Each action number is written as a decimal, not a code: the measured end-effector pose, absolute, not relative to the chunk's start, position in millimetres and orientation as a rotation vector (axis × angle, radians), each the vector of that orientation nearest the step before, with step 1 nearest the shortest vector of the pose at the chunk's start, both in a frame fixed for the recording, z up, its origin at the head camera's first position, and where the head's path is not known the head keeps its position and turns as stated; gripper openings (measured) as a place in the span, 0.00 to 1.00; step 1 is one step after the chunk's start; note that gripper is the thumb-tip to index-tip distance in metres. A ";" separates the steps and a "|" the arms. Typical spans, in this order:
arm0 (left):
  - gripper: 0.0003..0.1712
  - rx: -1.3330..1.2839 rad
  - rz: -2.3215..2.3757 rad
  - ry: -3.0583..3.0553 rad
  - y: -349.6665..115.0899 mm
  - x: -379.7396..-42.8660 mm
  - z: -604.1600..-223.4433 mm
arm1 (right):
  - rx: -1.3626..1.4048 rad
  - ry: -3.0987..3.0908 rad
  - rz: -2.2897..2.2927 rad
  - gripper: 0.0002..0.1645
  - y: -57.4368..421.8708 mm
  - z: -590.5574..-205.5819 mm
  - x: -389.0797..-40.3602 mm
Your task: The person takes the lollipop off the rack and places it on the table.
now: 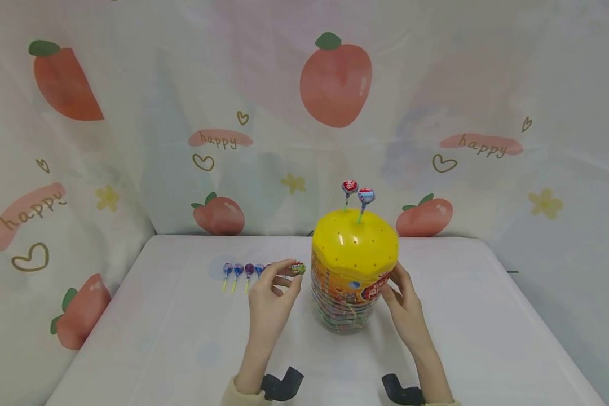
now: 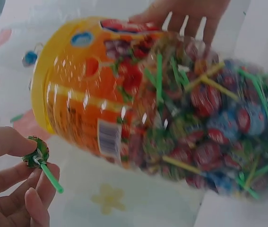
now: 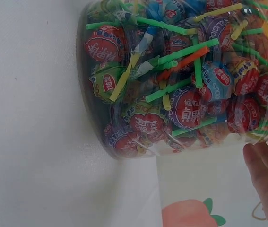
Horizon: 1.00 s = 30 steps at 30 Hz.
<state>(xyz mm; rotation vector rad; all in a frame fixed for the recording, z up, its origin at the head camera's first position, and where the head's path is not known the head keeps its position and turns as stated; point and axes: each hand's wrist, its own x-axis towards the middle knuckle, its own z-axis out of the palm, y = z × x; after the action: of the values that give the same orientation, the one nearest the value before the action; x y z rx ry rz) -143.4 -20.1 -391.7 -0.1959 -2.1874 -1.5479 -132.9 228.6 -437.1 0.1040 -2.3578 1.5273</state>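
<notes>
In the head view, my left hand [image 1: 271,301] holds a green-wrapped lollipop [image 1: 297,268] just left of a tall clear jar [image 1: 342,313]. Up close, thumb and fingertips pinch this lollipop's wrapped head [image 2: 38,150], its green stick pointing down and outward. The jar, packed with wrapped lollipops, has an orange label [image 2: 89,80] and a yellow lid [image 1: 355,239] dotted with small holes. Two lollipops, one red-topped [image 1: 349,186] and one blue [image 1: 366,195], stand upright at the lid's back. My right hand [image 1: 408,313] rests against the jar's right side, its fingers [image 3: 261,170] fairly straight.
Left of the jar, several lollipops [image 1: 238,269] lie in a row on the white table [image 1: 157,321], sticks toward me; my left hand hides the row's right end. A pale printed cloth [image 1: 284,73] with peaches hangs behind the table and along its sides.
</notes>
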 end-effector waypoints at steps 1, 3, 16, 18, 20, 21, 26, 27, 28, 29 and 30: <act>0.17 -0.173 -1.546 -2.193 -22.6 -144.9 -394.6 | 0.101 -2.362 1.527 0.35 228.3 -436.7 -132.8; 0.17 -0.131 -1.548 -2.203 -27.7 -147.7 -400.1 | 0.095 -2.372 1.524 0.35 228.2 -436.4 -132.7; 0.14 0.089 -1.551 -2.283 -64.9 -172.1 -433.8 | 0.067 -2.385 1.518 0.35 228.5 -436.3 -132.4; 0.14 0.139 -1.543 -2.303 -70.5 -176.2 -440.1 | 0.073 -2.378 1.523 0.35 228.8 -436.5 -132.7; 0.14 0.191 -1.520 -2.324 -76.1 -179.8 -446.9 | 0.079 -2.370 1.531 0.35 228.9 -436.8 -133.1; 0.14 0.218 -1.508 -2.333 -78.8 -181.2 -449.9 | 0.083 -2.367 1.535 0.35 228.8 -436.8 -133.3; 0.15 0.324 -1.459 -2.364 -91.2 -185.9 -466.3 | 0.079 -2.367 1.545 0.35 228.7 -437.0 -133.8; 0.15 0.337 -1.454 -2.371 -93.3 -186.5 -469.0 | 0.077 -2.368 1.545 0.35 228.7 -437.1 -134.0; 0.15 0.350 -1.453 -2.375 -95.3 -186.8 -471.9 | 0.077 -2.368 1.543 0.35 228.7 -437.1 -134.1; 0.15 0.362 -1.453 -2.380 -97.3 -187.1 -474.8 | 0.078 -2.368 1.542 0.35 228.6 -437.0 -134.2; 0.15 0.370 -1.443 -2.391 -99.1 -187.4 -477.6 | 0.081 -2.368 1.541 0.35 228.6 -437.1 -134.3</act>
<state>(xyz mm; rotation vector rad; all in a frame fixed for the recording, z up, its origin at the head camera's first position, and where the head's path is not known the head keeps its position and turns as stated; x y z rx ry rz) -187.4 -99.1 -477.6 0.3699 -2.3908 -1.4435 -134.3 228.6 -437.1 0.0808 -2.3678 1.5414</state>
